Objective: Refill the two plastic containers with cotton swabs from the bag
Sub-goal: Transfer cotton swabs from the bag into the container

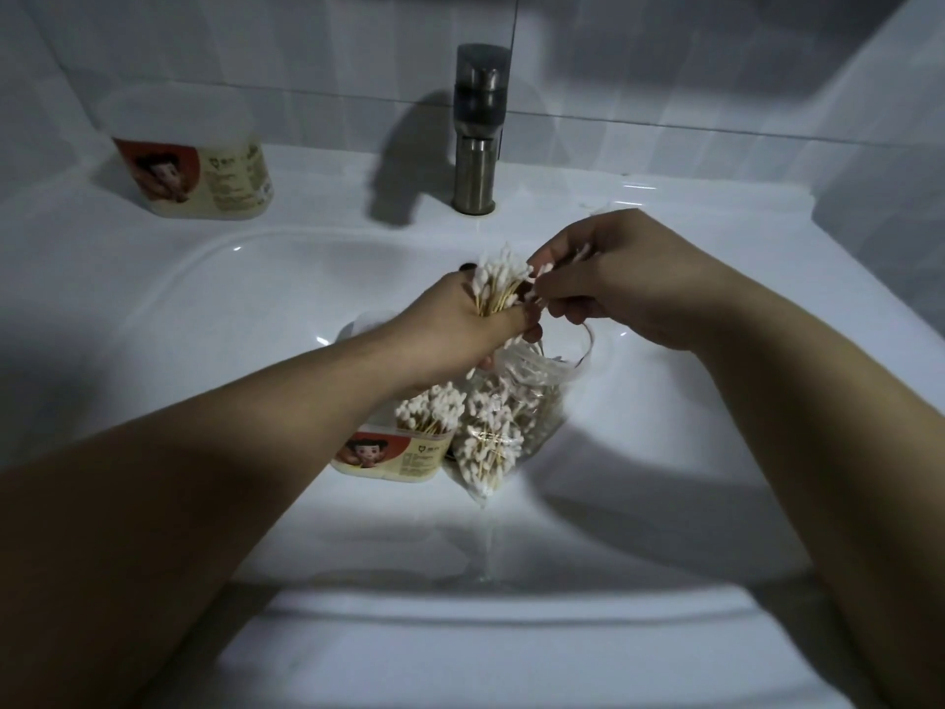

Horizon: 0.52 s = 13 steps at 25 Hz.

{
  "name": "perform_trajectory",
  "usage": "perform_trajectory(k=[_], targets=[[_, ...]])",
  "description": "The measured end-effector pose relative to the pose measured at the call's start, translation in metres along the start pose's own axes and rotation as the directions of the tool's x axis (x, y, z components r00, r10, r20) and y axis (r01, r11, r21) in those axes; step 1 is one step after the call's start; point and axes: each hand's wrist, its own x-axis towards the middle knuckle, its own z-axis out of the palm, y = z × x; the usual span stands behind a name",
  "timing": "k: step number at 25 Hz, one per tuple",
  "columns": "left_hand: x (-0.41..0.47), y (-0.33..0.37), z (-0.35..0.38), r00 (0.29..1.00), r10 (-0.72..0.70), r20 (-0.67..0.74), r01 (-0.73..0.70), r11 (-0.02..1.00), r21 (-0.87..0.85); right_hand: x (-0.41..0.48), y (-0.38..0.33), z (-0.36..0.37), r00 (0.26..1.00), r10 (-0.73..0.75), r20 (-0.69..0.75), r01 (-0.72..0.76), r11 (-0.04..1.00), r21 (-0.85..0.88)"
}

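Observation:
My left hand (460, 324) is closed around a bunch of cotton swabs (498, 284), their white tips pointing up. Beside it, my right hand (613, 278) pinches a few swabs at the bunch's right edge. Below my hands, a clear plastic bag (503, 427) with many swabs lies in the sink basin, its mouth open and raised toward my left hand. Left of the bag stands an open plastic container (396, 455) with a red cartoon label, swabs sticking out of it. A second container (197, 156) with the same label stands on the sink ledge at the far left.
A metal tap (478, 135) rises from the back ledge of the white sink (204, 309). A round clear lid (365, 322) lies in the basin behind my left wrist. Tiled wall runs behind.

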Motion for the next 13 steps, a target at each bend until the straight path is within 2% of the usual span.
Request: perform_trajectory(k=[13], targets=[[0.005, -0.005, -0.003, 0.994, -0.102, -0.048, 0.101, 0.995, -0.024, 0.006, 0.003, -0.013, 0.975, 0.033, -0.218, 0.002, 0.987, 0.159]])
